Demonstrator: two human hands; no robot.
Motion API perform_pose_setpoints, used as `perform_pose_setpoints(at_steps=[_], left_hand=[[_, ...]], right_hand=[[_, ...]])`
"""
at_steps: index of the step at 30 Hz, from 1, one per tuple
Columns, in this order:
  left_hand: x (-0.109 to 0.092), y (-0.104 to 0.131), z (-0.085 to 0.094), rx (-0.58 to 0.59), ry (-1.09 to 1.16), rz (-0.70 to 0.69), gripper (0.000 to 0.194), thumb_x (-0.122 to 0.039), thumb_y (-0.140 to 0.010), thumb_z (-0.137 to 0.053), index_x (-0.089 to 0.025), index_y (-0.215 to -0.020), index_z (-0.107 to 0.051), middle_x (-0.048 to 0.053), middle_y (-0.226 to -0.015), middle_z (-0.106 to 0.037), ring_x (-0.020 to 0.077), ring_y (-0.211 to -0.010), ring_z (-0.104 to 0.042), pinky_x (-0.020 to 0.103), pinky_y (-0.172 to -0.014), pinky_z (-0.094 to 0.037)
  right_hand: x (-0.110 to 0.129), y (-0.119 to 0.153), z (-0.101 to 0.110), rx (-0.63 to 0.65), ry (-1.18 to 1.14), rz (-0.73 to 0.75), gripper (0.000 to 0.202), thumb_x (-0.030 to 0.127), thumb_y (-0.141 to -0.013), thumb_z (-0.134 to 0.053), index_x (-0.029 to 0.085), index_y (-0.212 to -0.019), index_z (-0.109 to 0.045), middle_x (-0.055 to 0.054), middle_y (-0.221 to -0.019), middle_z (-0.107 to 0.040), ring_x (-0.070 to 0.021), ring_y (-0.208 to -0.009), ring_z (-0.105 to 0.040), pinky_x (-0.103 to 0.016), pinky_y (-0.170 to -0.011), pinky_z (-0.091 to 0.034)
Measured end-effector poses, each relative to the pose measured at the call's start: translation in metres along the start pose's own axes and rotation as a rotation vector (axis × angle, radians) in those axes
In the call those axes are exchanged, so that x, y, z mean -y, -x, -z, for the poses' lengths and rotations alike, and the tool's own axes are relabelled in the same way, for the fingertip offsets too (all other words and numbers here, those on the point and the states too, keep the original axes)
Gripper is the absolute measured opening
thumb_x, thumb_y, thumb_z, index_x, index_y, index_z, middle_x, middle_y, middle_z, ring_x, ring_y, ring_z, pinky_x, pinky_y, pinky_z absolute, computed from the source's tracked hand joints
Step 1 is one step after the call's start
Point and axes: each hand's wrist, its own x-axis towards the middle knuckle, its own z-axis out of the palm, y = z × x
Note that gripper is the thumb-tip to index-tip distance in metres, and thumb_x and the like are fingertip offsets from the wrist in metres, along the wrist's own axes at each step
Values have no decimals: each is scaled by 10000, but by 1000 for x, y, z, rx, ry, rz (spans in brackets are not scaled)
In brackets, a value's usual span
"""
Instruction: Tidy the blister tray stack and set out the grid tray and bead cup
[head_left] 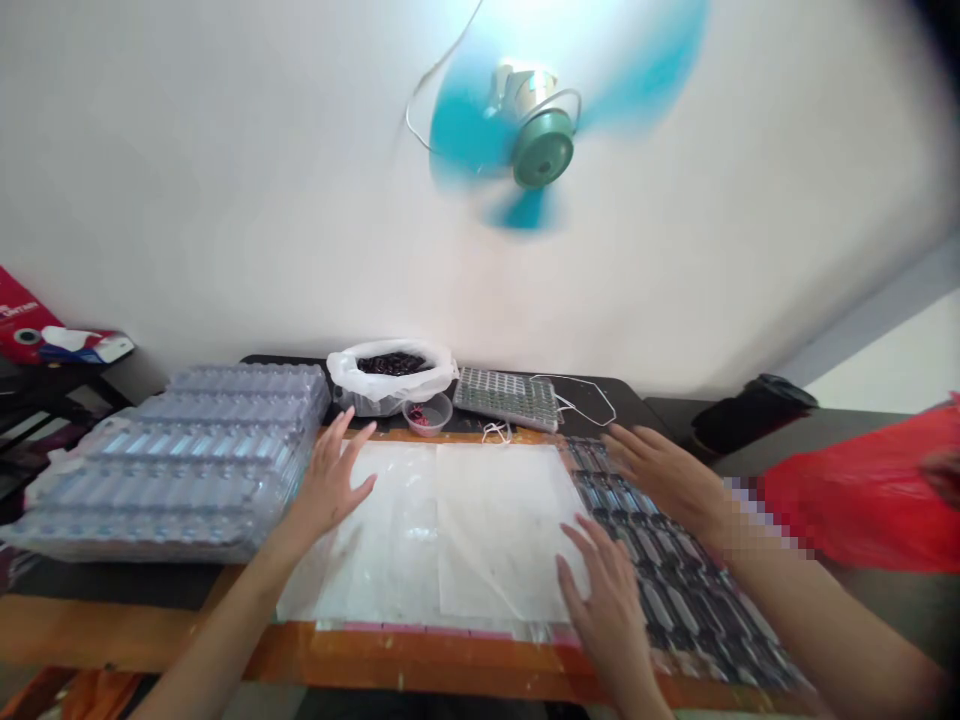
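Observation:
My left hand (330,485) is raised over the left edge of a white sheet (390,530), fingers and thumb spread, holding nothing. My right hand (606,590) hovers by the sheet's right edge with its fingers apart and nothing in them. The sheet lies flat on an orange-brown surface and looks partly see-through, with a paler panel (499,530) on its right half. Another person's hand (667,475) reaches in from the right, above dark ridged trays (675,570) that lie beside the sheet.
Clear ridged trays (187,450) are stacked at left. Behind the sheet are a white-lined container (442,380) of dark pieces, a small clear tub (439,415) and a gridded tray (506,397) with white cord. A fan (544,150) spins above. Red plastic (862,500) is at right.

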Motion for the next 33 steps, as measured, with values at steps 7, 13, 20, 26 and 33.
perform_pose_setpoints(at_steps=[7, 13, 20, 26, 33], left_hand=[[15, -95, -48, -35, -119, -182, 599, -239, -862, -620, -145, -1426, -442, 211, -1549, -338, 374, -1463, -265, 551, -1156, -279], [-9, -67, -96, 47, -13, -314, 372, -274, -879, -599, -218, -1246, -610, 124, -1321, -569, 309, -1272, -500, 488, -1099, -379], [2, -66, -122, -58, 28, -85, 155, -238, -919, -559, -208, -984, -697, 114, -1199, -618, 285, -1116, -570, 441, -934, -470], [-2, -63, -109, -54, 85, -214, 166, -236, -947, -559, -207, -877, -707, 47, -896, -712, 218, -897, -602, 364, -795, -468], [-30, -11, -75, -4, 188, -397, 231, -122, -947, -525, -244, -945, -720, 21, -954, -729, 184, -872, -586, 331, -776, -468]], right_hand=[[13, 104, -76, 85, 40, 227, 351, 167, -911, -471, 258, -1226, -596, -85, -1344, -600, -262, -1280, -544, -568, -1062, -440], [13, 99, -81, 134, -30, 161, 351, 110, -876, -465, 232, -1175, -602, -97, -1314, -606, -255, -1240, -559, -531, -1061, -458], [21, 95, -77, 199, -25, 133, 354, 71, -836, -470, 220, -1124, -613, -96, -1278, -618, -267, -1218, -548, -543, -1072, -433], [20, 95, -80, 202, -47, 113, 341, 79, -842, -472, 215, -1117, -620, -102, -1271, -621, -276, -1219, -541, -553, -1065, -428], [23, 80, -54, 123, -291, 42, 241, 149, -902, -502, 230, -1076, -647, -75, -1123, -690, -213, -1066, -641, -401, -940, -532]])
